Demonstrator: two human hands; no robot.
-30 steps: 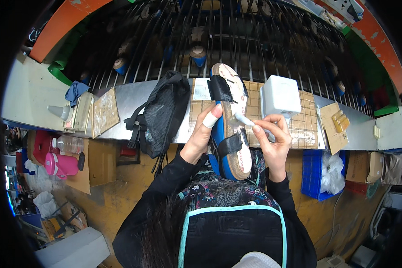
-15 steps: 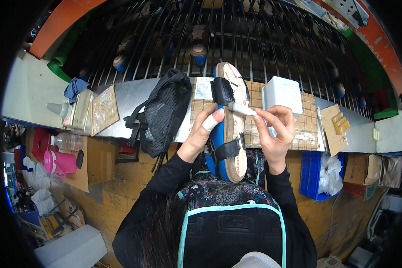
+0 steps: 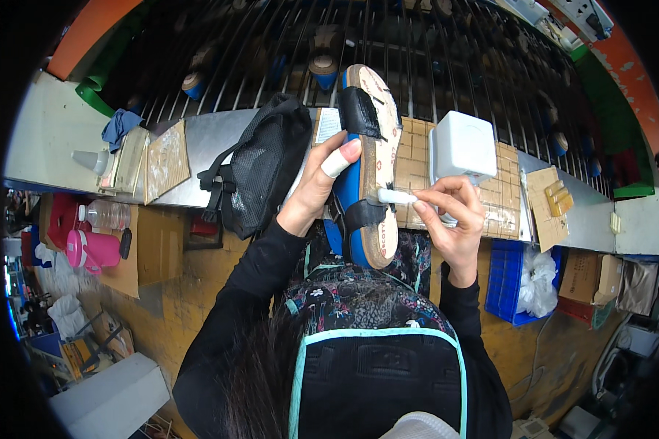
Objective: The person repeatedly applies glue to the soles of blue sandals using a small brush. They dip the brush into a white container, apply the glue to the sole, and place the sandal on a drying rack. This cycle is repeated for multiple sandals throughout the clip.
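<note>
Tube (image 3: 395,196) lowered onto sandal (image 3: 373,168); bag (image 3: 260,172) left; box (image 3: 463,148) right

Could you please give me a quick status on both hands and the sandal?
Left hand grips sandal, upright. Right hand presses white applicator to footbed. Black bag left of it, apart.

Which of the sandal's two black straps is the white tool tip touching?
The lower strap, nearer the person; the white tool in the right hand meets it. The upper strap is untouched.
</note>
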